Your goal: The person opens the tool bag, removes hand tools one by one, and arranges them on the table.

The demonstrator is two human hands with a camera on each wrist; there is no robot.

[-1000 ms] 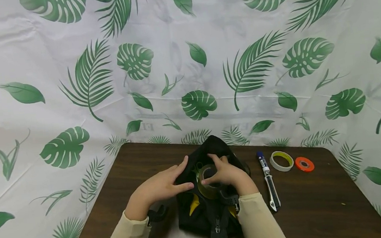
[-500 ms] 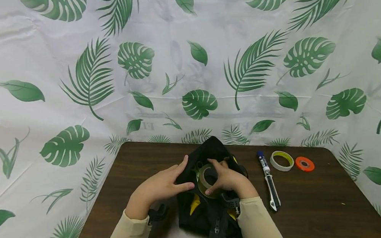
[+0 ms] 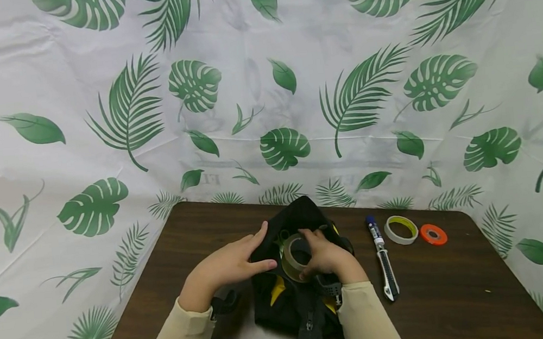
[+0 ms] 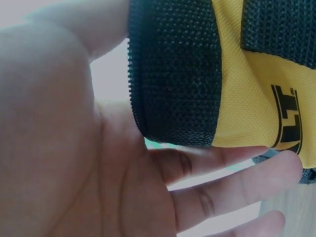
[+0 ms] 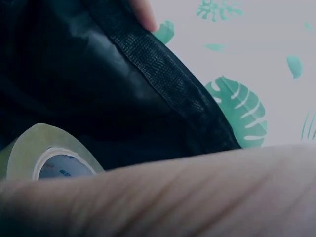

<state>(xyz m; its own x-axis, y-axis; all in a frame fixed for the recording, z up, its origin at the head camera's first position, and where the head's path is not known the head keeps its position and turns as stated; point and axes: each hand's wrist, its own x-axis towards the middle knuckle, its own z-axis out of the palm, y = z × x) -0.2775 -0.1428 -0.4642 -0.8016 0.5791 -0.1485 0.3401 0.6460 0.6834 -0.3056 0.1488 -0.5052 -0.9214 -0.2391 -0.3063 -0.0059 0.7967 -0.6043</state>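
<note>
A black and yellow zippered tool bag [image 3: 285,313] stands with its mouth spread on the table. My left hand [image 3: 222,265] holds the mouth's left edge, its thumb over the opening and its other fingers against the outside. In the left wrist view the yellow cloth [image 4: 247,98] and dark webbing lie beside those fingers. A roll of clear packing tape [image 3: 289,263] sits on edge in the mouth. My right hand [image 3: 331,259] reaches in and grips the roll, thumb at its near rim. The right wrist view shows the roll [image 5: 29,143] against the dark lining; the other right fingers are mostly hidden.
Right of the bag lie a blue-capped marker [image 3: 376,233], a white box cutter [image 3: 387,275], a white tape roll with yellow core [image 3: 402,230] and an orange tape roll [image 3: 433,234]. Green loops [image 3: 283,237] show inside the bag. A leaf-print sheet [image 3: 246,106] hangs behind.
My right hand and its thumb have shifted slightly down on the packing tape roll. The roll and bag mouth sit a touch lower; my left hand stays put.
</note>
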